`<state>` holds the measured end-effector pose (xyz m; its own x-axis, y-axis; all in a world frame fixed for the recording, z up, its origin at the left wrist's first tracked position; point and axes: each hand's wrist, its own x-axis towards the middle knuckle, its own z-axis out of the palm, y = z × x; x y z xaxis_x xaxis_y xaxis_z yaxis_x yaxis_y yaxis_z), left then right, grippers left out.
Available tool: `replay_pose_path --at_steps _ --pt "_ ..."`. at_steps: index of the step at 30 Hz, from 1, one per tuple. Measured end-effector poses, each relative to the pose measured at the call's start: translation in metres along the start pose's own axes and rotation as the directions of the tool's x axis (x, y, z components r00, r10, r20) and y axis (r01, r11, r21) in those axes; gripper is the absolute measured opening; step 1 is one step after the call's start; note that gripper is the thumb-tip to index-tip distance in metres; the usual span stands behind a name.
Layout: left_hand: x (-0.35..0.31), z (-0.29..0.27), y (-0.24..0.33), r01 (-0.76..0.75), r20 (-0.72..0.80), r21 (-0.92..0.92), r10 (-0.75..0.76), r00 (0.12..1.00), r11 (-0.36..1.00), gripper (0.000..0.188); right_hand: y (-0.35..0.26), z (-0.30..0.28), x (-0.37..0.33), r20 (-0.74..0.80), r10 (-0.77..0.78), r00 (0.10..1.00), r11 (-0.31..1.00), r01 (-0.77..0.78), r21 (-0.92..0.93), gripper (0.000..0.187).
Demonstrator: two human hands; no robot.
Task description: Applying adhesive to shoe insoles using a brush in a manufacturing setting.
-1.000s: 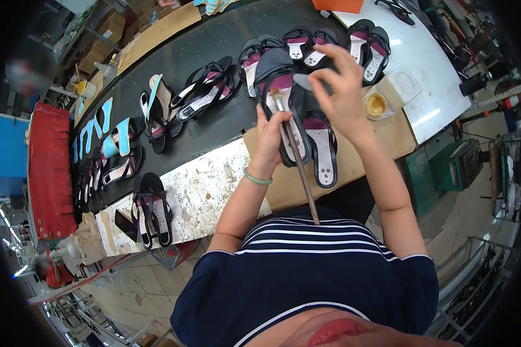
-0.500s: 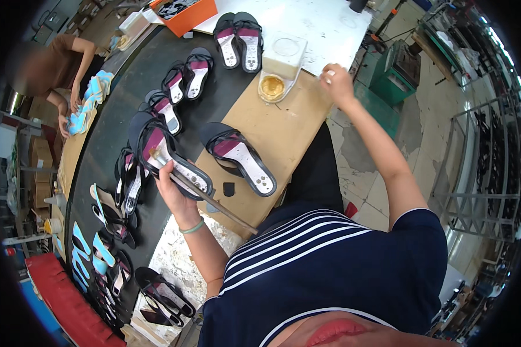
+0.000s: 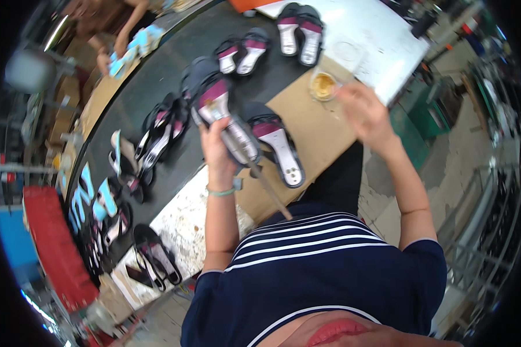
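Note:
My left hand (image 3: 217, 151) is closed around a black strappy sandal (image 3: 244, 137) with a white and dark pink insole, its toe pointing away from me. The same hand also keeps a thin brush (image 3: 272, 195) against the sandal; its handle slants down toward my shirt, and the tip rests near the pink part. Smeared by motion, my right hand (image 3: 366, 115) is beside a clear dish of yellow paste (image 3: 323, 87); whether its fingers hold anything does not show. The matching sandal (image 3: 279, 149) lies on the brown cardboard (image 3: 324, 124), right of the held one.
Pairs of similar sandals (image 3: 300, 34) stand along the black table surface (image 3: 156, 75). Pale blue pieces (image 3: 81, 199) lie at its left. Across the table a co-worker's hands (image 3: 113, 58) handle more blue pieces. A green machine (image 3: 440, 107) stands at right, beside metal racks (image 3: 480, 231).
My view has turned, so the table appears shifted. My right hand has moved from beyond the cardboard's edge toward the paste dish. The left hand still holds the sandal and brush.

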<state>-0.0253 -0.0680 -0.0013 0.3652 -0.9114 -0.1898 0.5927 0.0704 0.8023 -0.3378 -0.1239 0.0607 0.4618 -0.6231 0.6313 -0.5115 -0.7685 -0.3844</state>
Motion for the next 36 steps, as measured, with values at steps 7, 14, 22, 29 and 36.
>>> replay_pose_path --at_steps 7,14,22,29,36 --pt "-0.009 0.019 -0.004 0.01 0.039 -0.069 -0.008 0.999 0.998 0.053 -0.086 0.088 0.012 0.157 -0.408 0.899 0.862 0.324 0.39 0.051" --pt "-0.015 0.004 -0.004 0.121 0.231 -0.178 -0.078 0.97 0.977 0.063 -0.091 0.078 0.043 0.148 -0.126 0.981 0.854 0.031 0.52 0.021" --pt "-0.005 0.006 -0.018 -0.164 0.04 -0.248 0.18 0.983 0.955 0.073 -0.098 0.098 0.044 0.006 0.206 0.978 0.773 -0.167 0.612 0.013" --pt "0.0 0.007 -0.021 -0.225 -0.093 -0.248 0.208 0.974 0.942 0.068 -0.094 0.137 0.039 -0.125 0.226 0.966 0.778 -0.102 0.62 0.014" --pt "-0.005 0.01 -0.016 -0.211 -0.063 -0.281 0.202 0.977 0.936 0.067 -0.091 0.144 0.041 -0.17 0.188 0.967 0.818 -0.059 0.572 0.014"
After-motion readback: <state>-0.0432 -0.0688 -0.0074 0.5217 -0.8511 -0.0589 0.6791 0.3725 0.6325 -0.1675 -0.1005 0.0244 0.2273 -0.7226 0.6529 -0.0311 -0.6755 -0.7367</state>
